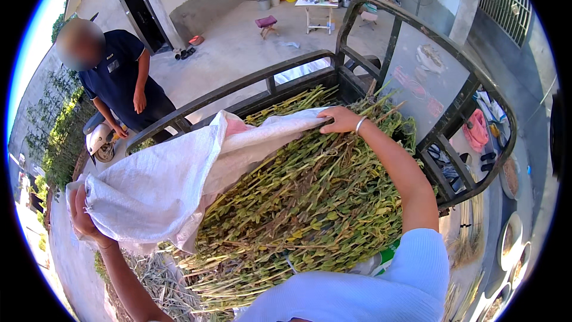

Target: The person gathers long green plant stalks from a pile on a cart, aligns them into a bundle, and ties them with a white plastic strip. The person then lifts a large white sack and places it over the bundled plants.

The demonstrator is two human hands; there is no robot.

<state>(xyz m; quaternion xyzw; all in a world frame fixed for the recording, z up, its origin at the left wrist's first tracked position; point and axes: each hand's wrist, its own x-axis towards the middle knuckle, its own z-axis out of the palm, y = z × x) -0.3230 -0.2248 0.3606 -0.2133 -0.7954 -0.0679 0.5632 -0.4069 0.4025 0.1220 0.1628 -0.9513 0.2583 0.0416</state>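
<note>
A white woven plastic sheet (156, 183), perhaps an opened sack, stretches between my two hands over cut green plants. My left hand (86, 214) grips its near left end, fingers curled round the bunched edge. At its far right end, my right hand (341, 120) pinches a folded edge; a light bangle circles that wrist. Beneath lies a thick heap of cut stalks (298, 197) with green, yellowing and brown leaves, filling the bed of a cargo cart. Part of the heap is hidden under the sheet.
The cart's dark metal rail (238, 88) runs along the far side, with a taller frame (417, 18) at the right. Beyond the rail at left stands a person (122, 77) in dark clothes, beside a scooter (100, 142). A small table (316, 6) and a stool (266, 24) stand farther back.
</note>
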